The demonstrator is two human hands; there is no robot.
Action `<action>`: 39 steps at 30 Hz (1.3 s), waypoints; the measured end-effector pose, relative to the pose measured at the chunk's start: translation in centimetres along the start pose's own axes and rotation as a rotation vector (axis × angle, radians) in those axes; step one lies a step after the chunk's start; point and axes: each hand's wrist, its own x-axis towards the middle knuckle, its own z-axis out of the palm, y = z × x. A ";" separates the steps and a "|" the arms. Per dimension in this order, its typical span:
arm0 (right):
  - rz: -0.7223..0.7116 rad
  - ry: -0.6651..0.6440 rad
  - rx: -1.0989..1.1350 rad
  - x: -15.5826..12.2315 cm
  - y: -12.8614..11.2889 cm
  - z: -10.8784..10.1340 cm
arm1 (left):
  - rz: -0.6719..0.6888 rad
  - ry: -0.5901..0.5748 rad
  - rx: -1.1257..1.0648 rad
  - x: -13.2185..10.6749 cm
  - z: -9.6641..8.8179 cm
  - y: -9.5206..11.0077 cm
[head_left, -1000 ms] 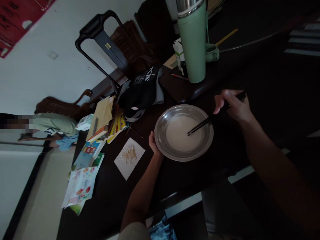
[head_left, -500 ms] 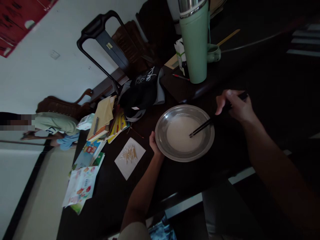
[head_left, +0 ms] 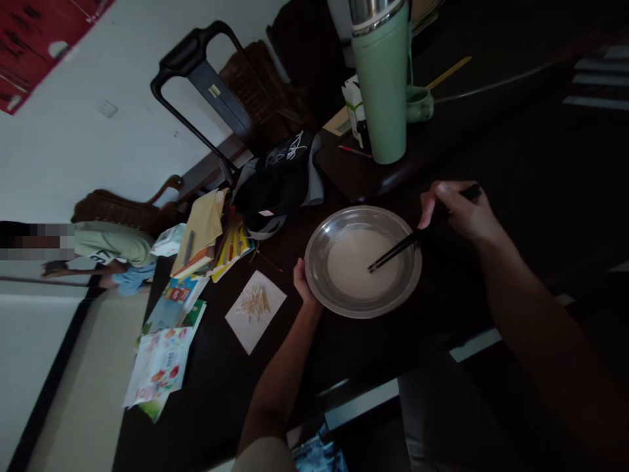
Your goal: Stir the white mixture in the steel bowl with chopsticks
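A round metal bowl rests on the dark table, with a pale, milky liquid in it. My left hand grips the bowl's left side; its thumb shows at the rim and the other fingers are hidden beneath. Black chopsticks are held in my closed right hand, to the right of the bowl. Their tips dip into the liquid near the middle. Left of the bowl, toothpicks lie in a loose pile on a white paper napkin.
A tall green tumbler stands behind the bowl, near a small green cup and a red pen. A black bag, stacked books and a tissue pack lie leftward. Another person is at far left.
My right hand has shifted slightly left and down, and the chopstick tips have moved a little left in the liquid. The bowl and my left hand have stayed put.
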 end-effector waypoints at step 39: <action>-0.030 -0.133 -0.095 0.2 -0.6 0.8 | -0.010 0.020 -0.052 0.1 0.1 -0.2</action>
